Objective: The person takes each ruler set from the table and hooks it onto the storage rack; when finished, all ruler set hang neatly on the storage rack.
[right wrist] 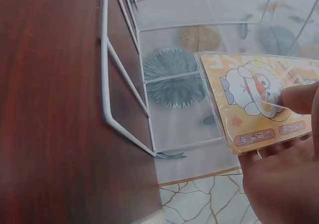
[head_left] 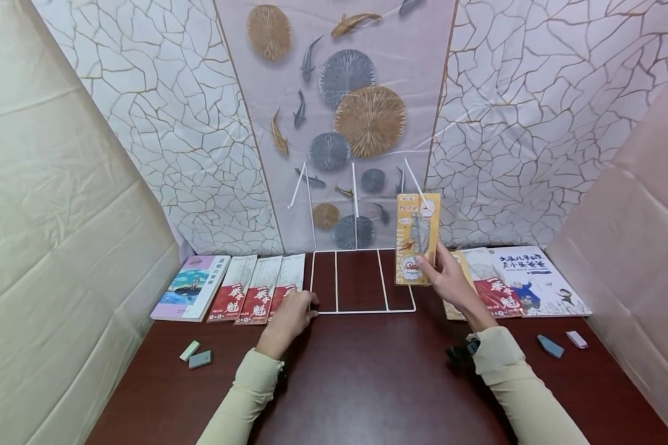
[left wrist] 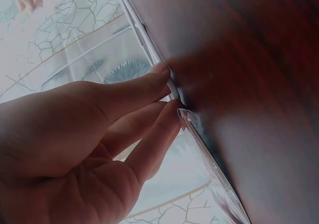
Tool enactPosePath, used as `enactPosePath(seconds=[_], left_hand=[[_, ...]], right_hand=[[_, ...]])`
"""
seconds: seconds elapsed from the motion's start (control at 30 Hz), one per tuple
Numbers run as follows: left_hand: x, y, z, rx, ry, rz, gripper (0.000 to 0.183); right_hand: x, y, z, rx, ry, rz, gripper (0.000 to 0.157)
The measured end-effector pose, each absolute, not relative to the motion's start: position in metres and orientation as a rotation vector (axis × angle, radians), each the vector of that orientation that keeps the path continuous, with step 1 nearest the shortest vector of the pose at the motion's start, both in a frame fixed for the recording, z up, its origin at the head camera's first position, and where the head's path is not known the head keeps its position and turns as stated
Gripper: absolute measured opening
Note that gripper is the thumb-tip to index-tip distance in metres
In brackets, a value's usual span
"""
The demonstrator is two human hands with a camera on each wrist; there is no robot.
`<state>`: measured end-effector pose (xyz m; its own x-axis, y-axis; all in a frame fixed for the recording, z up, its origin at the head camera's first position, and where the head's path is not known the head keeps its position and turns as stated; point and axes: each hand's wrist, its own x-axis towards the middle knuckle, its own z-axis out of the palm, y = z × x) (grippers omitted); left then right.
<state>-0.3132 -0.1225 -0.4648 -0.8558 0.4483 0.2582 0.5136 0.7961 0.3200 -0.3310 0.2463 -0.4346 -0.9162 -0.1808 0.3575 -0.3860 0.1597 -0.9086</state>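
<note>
In the head view, my right hand (head_left: 448, 278) holds a yellow duck-print stationery pack (head_left: 403, 247) upright by its lower right edge. The pack's duck picture (right wrist: 256, 92) and clear plastic cover face the right wrist camera, with the thumb across its front. It overlaps the right side of a white wire rack (head_left: 362, 313), and a slanting rack prong (head_left: 414, 176) crosses its top. My left hand (head_left: 292, 318) is at the rack's front left corner. In the left wrist view, its thumb and fingers pinch the white wire (left wrist: 171, 87), close beside a clear plastic edge (left wrist: 199, 144).
Left of the rack lie several red-and-white packs (head_left: 253, 296) and a pink-and-blue book (head_left: 189, 287). To its right are another red-and-white pack (head_left: 495, 296) and a white book (head_left: 540, 281). Small erasers (head_left: 200, 359) lie at left, with a blue eraser (head_left: 550, 346) at right.
</note>
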Motion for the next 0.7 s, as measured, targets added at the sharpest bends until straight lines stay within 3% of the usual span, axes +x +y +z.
enactPosePath(seconds=[0.17,0.4,0.7], left_hand=[[-0.312,-0.123,-0.467,-0.756,-2.792,-0.557,0.012],[-0.309,-0.121,-0.469,-0.718,-2.825,-0.57,0.014],[-0.312,-0.123,-0.468,-0.677,-2.828,-0.567,0.016]], right_hand=[[-0.346,0.245,-0.435,0.562,-2.249,1.905,0.061],[-0.35,0.253,-0.441,0.37,-2.236,1.798,0.049],[-0.359,0.258,-0.444,0.368,-2.205,1.774,0.051]])
